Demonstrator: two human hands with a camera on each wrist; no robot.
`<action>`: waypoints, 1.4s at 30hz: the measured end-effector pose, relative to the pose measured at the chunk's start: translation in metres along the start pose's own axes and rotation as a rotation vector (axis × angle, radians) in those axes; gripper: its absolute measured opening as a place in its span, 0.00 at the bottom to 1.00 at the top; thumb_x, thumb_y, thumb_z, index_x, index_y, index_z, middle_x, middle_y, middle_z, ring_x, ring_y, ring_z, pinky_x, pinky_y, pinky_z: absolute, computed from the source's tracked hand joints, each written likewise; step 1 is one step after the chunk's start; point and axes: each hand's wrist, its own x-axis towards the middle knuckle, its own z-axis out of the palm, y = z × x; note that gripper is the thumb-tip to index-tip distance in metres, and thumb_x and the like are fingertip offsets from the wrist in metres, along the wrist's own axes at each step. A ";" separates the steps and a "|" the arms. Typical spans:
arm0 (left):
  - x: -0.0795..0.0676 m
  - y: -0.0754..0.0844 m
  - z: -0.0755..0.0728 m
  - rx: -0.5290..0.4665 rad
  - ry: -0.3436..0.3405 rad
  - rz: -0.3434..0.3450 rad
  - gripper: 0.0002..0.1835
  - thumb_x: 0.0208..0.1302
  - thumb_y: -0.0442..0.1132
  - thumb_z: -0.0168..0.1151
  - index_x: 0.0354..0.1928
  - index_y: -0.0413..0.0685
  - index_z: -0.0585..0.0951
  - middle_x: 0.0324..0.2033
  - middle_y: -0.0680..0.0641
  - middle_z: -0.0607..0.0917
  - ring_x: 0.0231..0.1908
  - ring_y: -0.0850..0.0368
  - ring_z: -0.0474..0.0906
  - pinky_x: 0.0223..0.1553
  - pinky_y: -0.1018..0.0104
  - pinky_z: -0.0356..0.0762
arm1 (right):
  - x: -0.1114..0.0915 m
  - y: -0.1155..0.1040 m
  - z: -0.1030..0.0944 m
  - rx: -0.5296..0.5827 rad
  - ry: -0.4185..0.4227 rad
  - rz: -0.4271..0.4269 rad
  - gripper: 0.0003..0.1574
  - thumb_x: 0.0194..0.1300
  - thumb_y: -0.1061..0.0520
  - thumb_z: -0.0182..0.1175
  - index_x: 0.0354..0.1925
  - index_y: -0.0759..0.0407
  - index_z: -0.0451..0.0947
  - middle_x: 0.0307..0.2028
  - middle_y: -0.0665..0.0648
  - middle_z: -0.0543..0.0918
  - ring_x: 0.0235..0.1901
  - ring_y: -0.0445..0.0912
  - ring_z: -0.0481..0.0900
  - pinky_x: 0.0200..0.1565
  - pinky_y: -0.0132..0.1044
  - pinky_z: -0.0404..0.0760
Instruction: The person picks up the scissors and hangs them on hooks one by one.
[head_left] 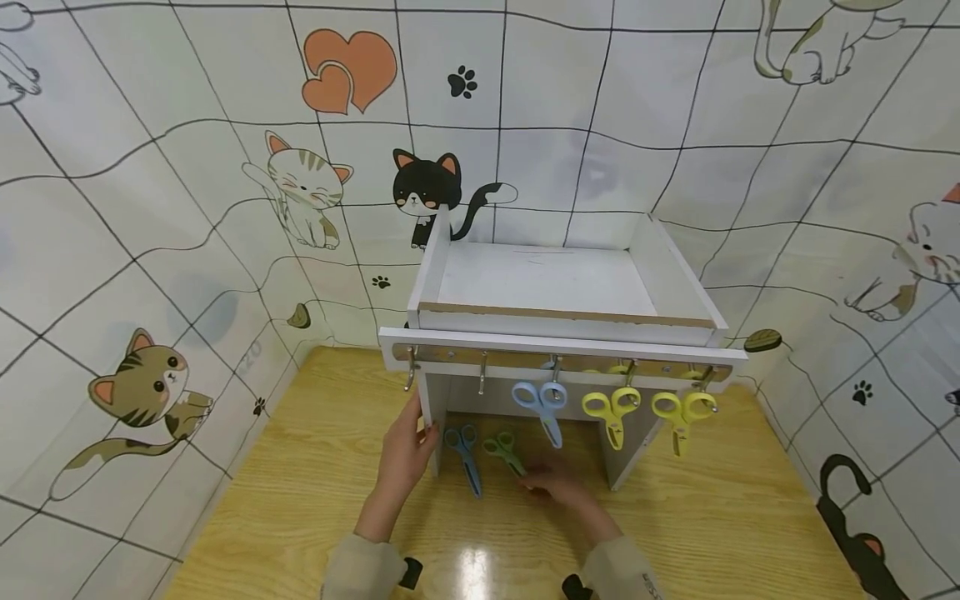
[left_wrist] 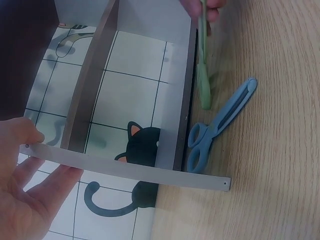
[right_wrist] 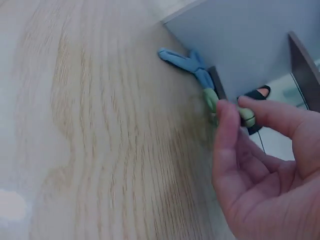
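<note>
A small white shelf [head_left: 562,337] stands on a wooden table. My left hand [head_left: 402,454] grips its left side panel [left_wrist: 120,167], thumb on one face and fingers on the other. Under the shelf, my right hand [head_left: 558,483] pinches green scissors [head_left: 504,450] at the blade end, between thumb and fingertips. The handles of the green scissors point toward the left panel. Blue scissors [head_left: 467,458] lie on the table between the green pair and that panel, handles toward the back. In the right wrist view, the fingers [right_wrist: 227,130] hide part of the green scissors.
Along the shelf's front rail, blue scissors [head_left: 550,408] and two yellow pairs [head_left: 615,414] hang from hooks. Two hooks at the left, including one metal hook [head_left: 483,375], hold nothing. A shallow tray top [head_left: 540,279] sits above. Cat-patterned wall covering [head_left: 525,167] surrounds the table [head_left: 720,517].
</note>
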 end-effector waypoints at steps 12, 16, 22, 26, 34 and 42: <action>0.000 0.001 -0.002 0.016 0.004 -0.014 0.42 0.67 0.27 0.59 0.78 0.60 0.56 0.63 0.37 0.78 0.61 0.38 0.77 0.49 0.50 0.88 | -0.024 -0.011 -0.012 0.348 -0.026 0.061 0.32 0.73 0.64 0.54 0.63 0.88 0.58 0.41 0.61 0.89 0.41 0.43 0.88 0.50 0.34 0.88; 0.000 0.001 -0.001 0.011 0.002 -0.016 0.41 0.67 0.26 0.59 0.78 0.55 0.57 0.63 0.36 0.77 0.61 0.38 0.77 0.48 0.51 0.88 | -0.029 -0.013 -0.013 0.421 -0.050 0.040 0.25 0.73 0.65 0.53 0.61 0.83 0.66 0.42 0.59 0.89 0.43 0.43 0.88 0.52 0.33 0.87; 0.001 0.001 -0.001 0.010 0.006 -0.023 0.41 0.66 0.26 0.59 0.78 0.56 0.57 0.63 0.36 0.78 0.61 0.38 0.77 0.49 0.50 0.88 | -0.039 -0.025 -0.015 0.592 -0.203 -0.023 0.15 0.73 0.66 0.53 0.48 0.56 0.84 0.42 0.53 0.90 0.45 0.42 0.88 0.54 0.30 0.85; 0.001 0.001 -0.001 0.013 0.006 -0.016 0.41 0.66 0.25 0.59 0.78 0.53 0.58 0.63 0.36 0.78 0.61 0.37 0.77 0.48 0.50 0.88 | -0.044 -0.035 -0.014 0.671 -0.317 -0.075 0.24 0.75 0.70 0.46 0.48 0.51 0.86 0.44 0.53 0.90 0.47 0.42 0.88 0.55 0.29 0.84; 0.000 0.001 -0.001 0.018 0.002 -0.021 0.42 0.66 0.26 0.59 0.78 0.59 0.57 0.62 0.39 0.79 0.61 0.39 0.78 0.48 0.51 0.88 | -0.051 -0.056 -0.007 0.814 -0.430 -0.208 0.28 0.76 0.72 0.41 0.52 0.54 0.85 0.47 0.55 0.89 0.50 0.41 0.87 0.56 0.28 0.83; 0.000 0.000 -0.001 0.024 0.004 -0.009 0.41 0.66 0.26 0.60 0.77 0.58 0.58 0.63 0.39 0.79 0.61 0.39 0.78 0.48 0.51 0.89 | -0.054 -0.074 0.001 0.901 -0.452 -0.315 0.29 0.76 0.72 0.39 0.52 0.56 0.85 0.49 0.56 0.88 0.50 0.41 0.87 0.56 0.27 0.84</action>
